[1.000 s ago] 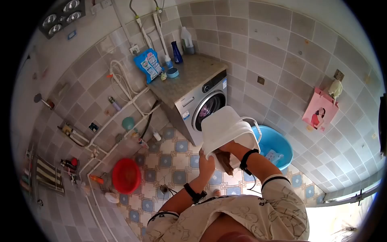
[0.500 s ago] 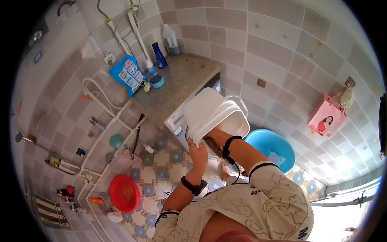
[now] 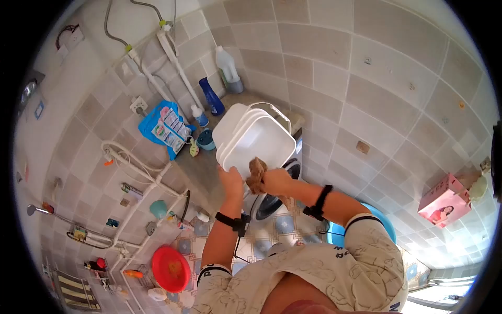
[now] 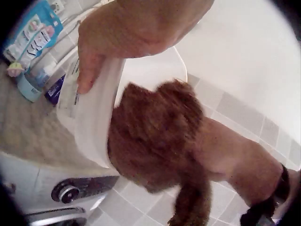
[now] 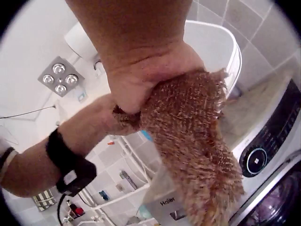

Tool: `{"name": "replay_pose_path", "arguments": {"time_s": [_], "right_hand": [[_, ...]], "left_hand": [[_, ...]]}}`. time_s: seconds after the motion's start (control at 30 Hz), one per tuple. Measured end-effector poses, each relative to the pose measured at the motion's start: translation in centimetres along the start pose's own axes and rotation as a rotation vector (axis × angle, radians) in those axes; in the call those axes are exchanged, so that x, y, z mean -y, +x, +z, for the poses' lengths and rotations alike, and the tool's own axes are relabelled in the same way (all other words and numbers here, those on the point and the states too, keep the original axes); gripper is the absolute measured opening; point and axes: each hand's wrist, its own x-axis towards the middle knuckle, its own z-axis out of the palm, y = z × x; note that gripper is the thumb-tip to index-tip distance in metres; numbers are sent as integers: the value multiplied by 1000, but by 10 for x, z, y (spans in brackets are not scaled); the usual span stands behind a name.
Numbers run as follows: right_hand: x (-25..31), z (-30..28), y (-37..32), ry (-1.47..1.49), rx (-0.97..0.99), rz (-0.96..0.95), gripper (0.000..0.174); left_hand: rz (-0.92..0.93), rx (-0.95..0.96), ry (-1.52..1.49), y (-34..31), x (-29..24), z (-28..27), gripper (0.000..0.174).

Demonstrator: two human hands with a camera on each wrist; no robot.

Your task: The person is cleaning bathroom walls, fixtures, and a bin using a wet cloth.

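The white bucket [image 3: 261, 144] is tilted, its mouth towards the person, over the washing machine's top. My left hand [image 3: 231, 183] grips its near rim; in the left wrist view the thumb of the left hand [image 4: 127, 37] lies over the outer wall. A brown cloth [image 3: 256, 175] is bunched in my right hand [image 3: 278, 183] at the bucket's mouth. The right wrist view shows the right hand [image 5: 150, 70] curled round the cloth [image 5: 188, 136], which hangs down from it.
On the counter [image 3: 201, 172] stand a blue bag [image 3: 164, 128], a blue bottle [image 3: 212, 98], a round tub [image 3: 206, 139] and a large jug [image 3: 228, 68]. A red basin [image 3: 171, 268] and a blue tub [image 3: 384, 222] are on the floor. A pink bag [image 3: 444, 201] hangs on the right wall.
The bucket has moved up and left over the counter, its mouth turned more to the camera. My right hand has come out of it with the brown cloth in its grip.
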Motion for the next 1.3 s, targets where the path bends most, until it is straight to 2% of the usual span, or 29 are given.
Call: {"name": "replay_pose_path", "arguments": {"time_s": [0.07, 0.13, 0.17, 0.23, 0.27, 0.33, 0.37, 0.43, 0.47, 0.5, 0.57, 0.6, 0.63, 0.7, 0.73, 0.77, 0.83, 0.87, 0.9, 0.93, 0.97, 1.03, 1.07, 1.17, 1.23, 1.3], "right_hand": [[-16, -14, -3, -83, 63, -32, 40], [-35, -23, -4, 60, -124, 51, 36], [-41, -29, -3, 64, -122, 61, 36], [-53, -48, 10, 300, -613, -62, 31], [-59, -60, 24, 295, -625, -50, 31], [-71, -83, 47, -293, -764, -328, 35], [-75, -90, 61, -302, -766, -314, 35], [-85, -83, 98, -709, -714, -243, 41], [-102, -63, 120, -663, -578, -130, 38], [-100, -60, 129, -672, -577, -124, 38], [-88, -47, 145, -532, -258, 112, 30], [-94, -31, 157, -474, -327, 36, 23], [-94, -20, 161, -476, -324, 27, 23], [-96, -8, 164, -91, -672, -165, 16], [-86, -17, 158, -3, -806, -193, 14], [-78, -28, 150, -12, -797, -201, 14], [-65, -48, 130, 355, -939, -132, 13], [-61, -57, 118, 612, -863, -117, 18], [-66, -59, 110, 607, -865, -115, 18], [-72, -61, 103, 878, -771, -79, 23], [-77, -64, 96, 1144, -666, -42, 28], [-74, -71, 80, 1206, -680, -117, 34], [-71, -77, 72, 1273, -688, -191, 40], [-65, -94, 51, 1282, -599, -252, 47], [-66, -101, 45, 1244, -609, -243, 45], [-70, -106, 41, 1094, -641, -106, 41]], "left_hand": [[42, -2, -42, 44, 12, 9, 43], [74, 2, -86, 81, 17, 17, 43], [12, 17, -54, 95, 12, 22, 44], [-52, 48, -22, 106, 5, 29, 45], [-19, 85, 30, 108, 0, 37, 45], [10, 142, 77, 113, 3, 49, 45], [36, 190, 104, 116, 9, 54, 44], [58, 247, 127, 121, 15, 63, 44], [53, 235, 68, 122, 13, 68, 42], [48, 219, 9, 124, 9, 73, 40], [80, 235, 90, 126, -3, 82, 39], [112, 243, 178, 132, -7, 85, 38], [110, 233, 177, 145, 2, 87, 38], [255, 227, 299, 177, 24, 97, 37], [206, 276, 314, 180, 7, 97, 39], [201, 267, 306, 192, 9, 100, 39], [9, 371, 176, 223, 21, 105, 38], [8, 372, 169, 238, 22, 110, 38], [-193, 369, 116, 253, 23, 114, 38], [-394, 365, 65, 265, 22, 117, 38], [-392, 370, 61, 271, 17, 117, 38], [-575, 392, -160, 285, 9, 116, 40], [-642, 395, -77, 302, 19, 118, 44], [-648, 381, -121, 329, 49, 125, 46], [-634, 387, -153, 336, 57, 125, 52], [-629, 395, -181, 338, 59, 126, 58]]}}
